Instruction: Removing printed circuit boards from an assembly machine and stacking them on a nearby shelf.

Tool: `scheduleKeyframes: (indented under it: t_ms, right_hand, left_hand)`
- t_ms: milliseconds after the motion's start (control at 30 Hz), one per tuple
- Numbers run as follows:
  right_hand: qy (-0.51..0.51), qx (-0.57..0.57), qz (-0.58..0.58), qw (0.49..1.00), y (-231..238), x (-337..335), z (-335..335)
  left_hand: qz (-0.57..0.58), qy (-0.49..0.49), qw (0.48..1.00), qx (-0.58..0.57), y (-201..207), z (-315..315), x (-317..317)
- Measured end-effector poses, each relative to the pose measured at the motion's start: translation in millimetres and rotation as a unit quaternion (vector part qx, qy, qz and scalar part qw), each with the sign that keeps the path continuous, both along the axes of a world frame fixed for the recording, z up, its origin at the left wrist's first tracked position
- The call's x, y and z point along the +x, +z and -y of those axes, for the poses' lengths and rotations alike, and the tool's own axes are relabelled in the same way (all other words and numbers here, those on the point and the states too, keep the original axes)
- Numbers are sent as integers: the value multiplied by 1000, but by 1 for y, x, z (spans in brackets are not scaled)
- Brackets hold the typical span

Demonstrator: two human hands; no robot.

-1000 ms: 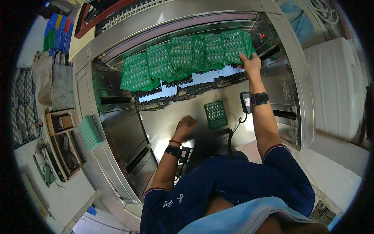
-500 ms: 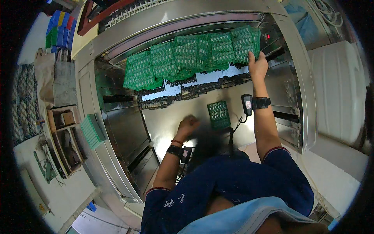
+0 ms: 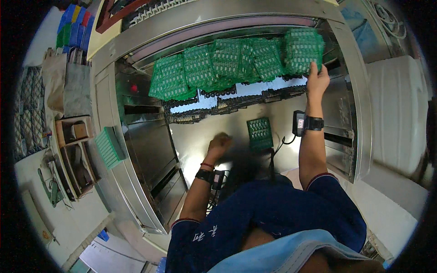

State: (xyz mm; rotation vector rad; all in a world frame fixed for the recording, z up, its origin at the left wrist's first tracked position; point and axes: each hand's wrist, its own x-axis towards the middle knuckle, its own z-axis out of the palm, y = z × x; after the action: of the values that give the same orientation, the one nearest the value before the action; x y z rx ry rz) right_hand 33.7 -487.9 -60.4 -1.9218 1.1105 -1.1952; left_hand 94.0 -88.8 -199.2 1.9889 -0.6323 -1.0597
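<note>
The right hand reaches up to the far right end of a row of green circuit boards hanging inside a stainless-steel machine chamber, its grip closed on the lower edge of the rightmost circuit board panel, thumb and fingers pinching it. That panel hangs at the chamber's far right corner, overlapping its neighbour in the row. A black wrist device is strapped on this arm, with a cable trailing down from it. The left hand rests lower, near the middle of the chamber's shiny floor plate, loosely clenched with nothing visible in it; whether it touches the plate cannot be told. Just to its right a small green circuit board lies flat on the plate, apart from both hands. Outside the chamber's left wall, a green ribbed tray leans beside a wooden rack.
</note>
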Motion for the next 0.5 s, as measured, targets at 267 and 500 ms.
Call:
scheduleKeyframes:
  t_ms: [267, 500]
  right_hand:
    - [88, 327, 86, 937, -7, 27, -19]
    - [31, 131, -321, 937, -36, 54, -48]
  left_hand:
    - [-69, 49, 996, -8, -14, 4, -2]
    - [-131, 125, 983, -35, 20, 20, 4]
